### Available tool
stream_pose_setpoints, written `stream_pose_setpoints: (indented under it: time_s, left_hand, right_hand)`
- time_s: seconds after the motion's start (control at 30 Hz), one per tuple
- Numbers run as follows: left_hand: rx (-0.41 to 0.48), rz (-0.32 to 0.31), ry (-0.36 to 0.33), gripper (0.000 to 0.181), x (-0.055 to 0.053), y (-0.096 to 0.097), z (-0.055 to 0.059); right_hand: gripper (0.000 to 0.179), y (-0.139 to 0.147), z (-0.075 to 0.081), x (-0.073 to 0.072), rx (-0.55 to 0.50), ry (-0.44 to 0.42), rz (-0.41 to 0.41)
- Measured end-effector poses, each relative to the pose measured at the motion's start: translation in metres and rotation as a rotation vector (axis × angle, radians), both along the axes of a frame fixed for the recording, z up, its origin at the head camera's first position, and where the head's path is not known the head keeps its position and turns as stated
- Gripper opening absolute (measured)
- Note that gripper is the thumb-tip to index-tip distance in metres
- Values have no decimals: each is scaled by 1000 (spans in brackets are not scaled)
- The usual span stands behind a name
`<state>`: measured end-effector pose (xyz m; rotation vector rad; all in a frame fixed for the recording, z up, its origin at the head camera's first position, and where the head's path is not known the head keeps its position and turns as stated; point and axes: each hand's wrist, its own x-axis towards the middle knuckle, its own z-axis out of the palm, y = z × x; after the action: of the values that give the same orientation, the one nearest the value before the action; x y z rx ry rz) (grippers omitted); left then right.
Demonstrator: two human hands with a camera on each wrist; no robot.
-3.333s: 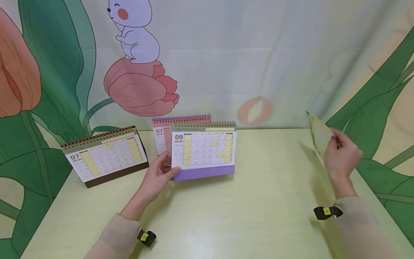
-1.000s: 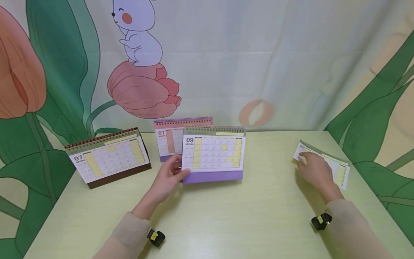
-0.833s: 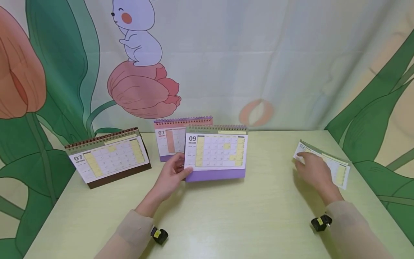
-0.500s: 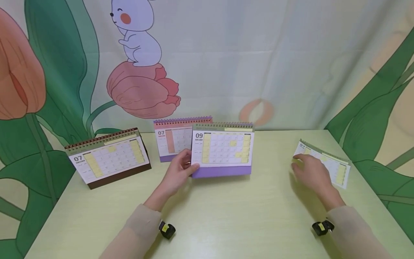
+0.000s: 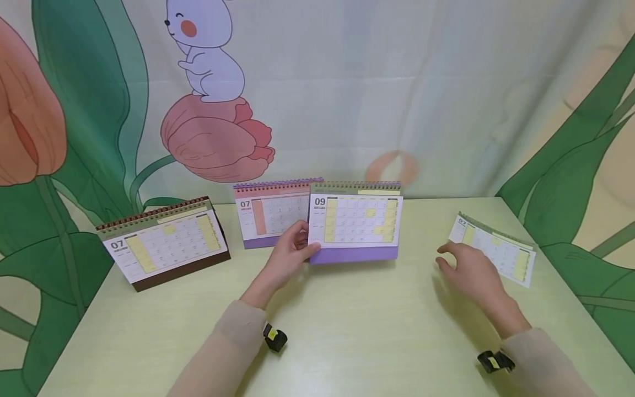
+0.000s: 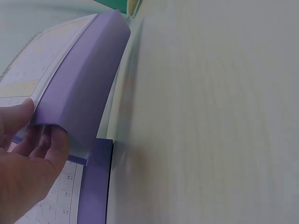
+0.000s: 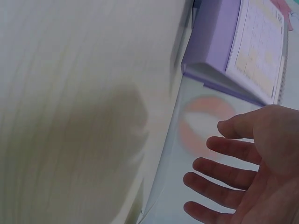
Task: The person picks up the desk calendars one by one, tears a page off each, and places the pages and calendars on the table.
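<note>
My left hand (image 5: 281,258) grips a purple desk calendar (image 5: 357,220) by its lower left corner, thumb in front and fingers behind and under the base. The calendar is turned to page 09 and is held off the table, as the left wrist view shows its base (image 6: 88,79) raised. My right hand (image 5: 471,270), fingers spread and holding nothing, hovers beside a curved loose calendar sheet (image 5: 516,259) marked 07. That sheet lies on the table at the right, partly covered by the hand. In the right wrist view, the held calendar is seen beyond the right hand's fingertips.
A second purple-based calendar (image 5: 268,220) with a pink 07 page stands behind the held one, its right part hidden. To the left stands a brown-based calendar (image 5: 166,242) on page 07. A printed curtain (image 5: 322,99) hangs behind the pale table (image 5: 357,331).
My left hand has carried the purple calendar to the right and slightly back. My right hand has laid down the calendar sheet, let go and drawn left off it.
</note>
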<state>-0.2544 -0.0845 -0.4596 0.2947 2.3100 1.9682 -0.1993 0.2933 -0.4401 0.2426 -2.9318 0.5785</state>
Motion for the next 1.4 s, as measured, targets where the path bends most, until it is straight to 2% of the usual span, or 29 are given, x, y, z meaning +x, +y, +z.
stream_pose_setpoints:
  time_s: [0.4, 0.67, 0.9, 1.1, 1.4]
  left_hand:
    - [40, -49, -1, 20, -21, 21, -7]
    - [66, -88, -11, 23, -28, 39, -11]
    - [58, -76, -43, 24, -34, 49, -14]
    - [-23, -38, 12, 27, -42, 58, -14]
    - [-112, 28, 35, 27, -50, 69, -18]
  right_hand:
    - [19, -14, -7, 12, 14, 121, 66]
    - [18, -22, -7, 18, -8, 127, 72]
    - [20, -30, -4, 20, -27, 94, 89]
    - [19, -35, -3, 20, -31, 78, 99]
    - [19, -40, -8, 19, -36, 91, 130]
